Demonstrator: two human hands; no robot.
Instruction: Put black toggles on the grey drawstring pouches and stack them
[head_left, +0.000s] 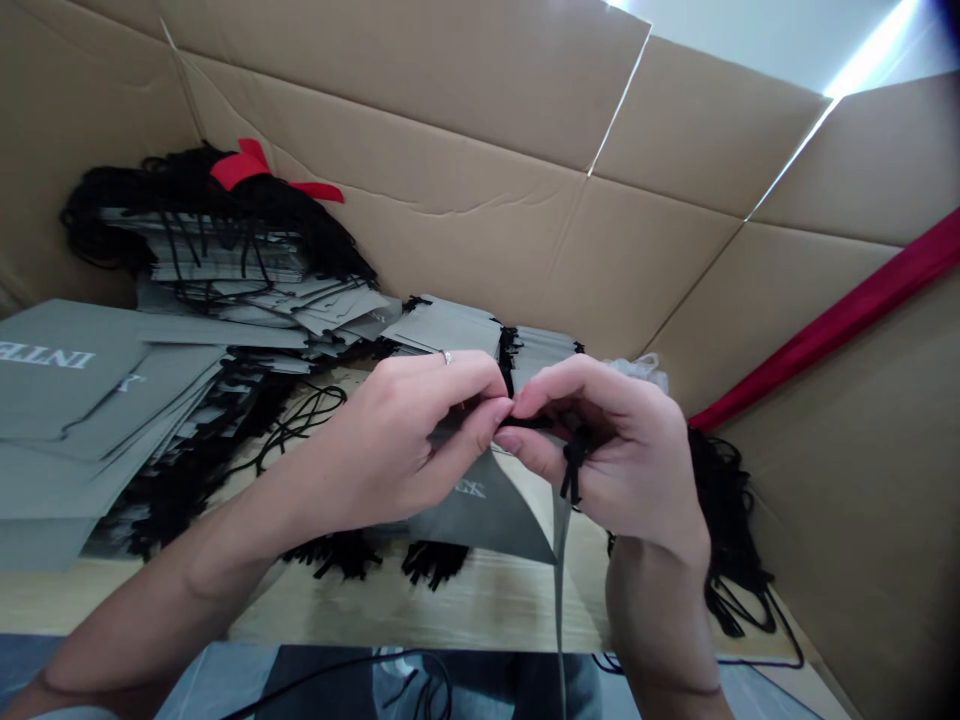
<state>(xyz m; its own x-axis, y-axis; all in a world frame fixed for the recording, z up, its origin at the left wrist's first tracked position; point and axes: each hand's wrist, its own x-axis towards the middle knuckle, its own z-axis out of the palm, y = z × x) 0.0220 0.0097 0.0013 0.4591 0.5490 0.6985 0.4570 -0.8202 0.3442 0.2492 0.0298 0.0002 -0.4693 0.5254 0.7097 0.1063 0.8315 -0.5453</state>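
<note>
My left hand (420, 430) and my right hand (615, 440) meet over the middle of the table, fingertips pinched together on a black cord (529, 422). A knotted end of the cord (574, 460) hangs below my right fingers. Under my hands is a grey paper bag (487, 510) with white lettering, partly hidden by them. Its narrow edge (559, 560) hangs down past the table's front edge. How the cord runs between my fingers is mostly hidden.
Grey printed bags with black cords (150, 400) lie stacked at the left. Behind them rises a pile of black cords (142, 190) with a red strip (241, 168). More black cords (724, 520) lie at the right. Cardboard walls (450, 130) enclose the wooden table (480, 610).
</note>
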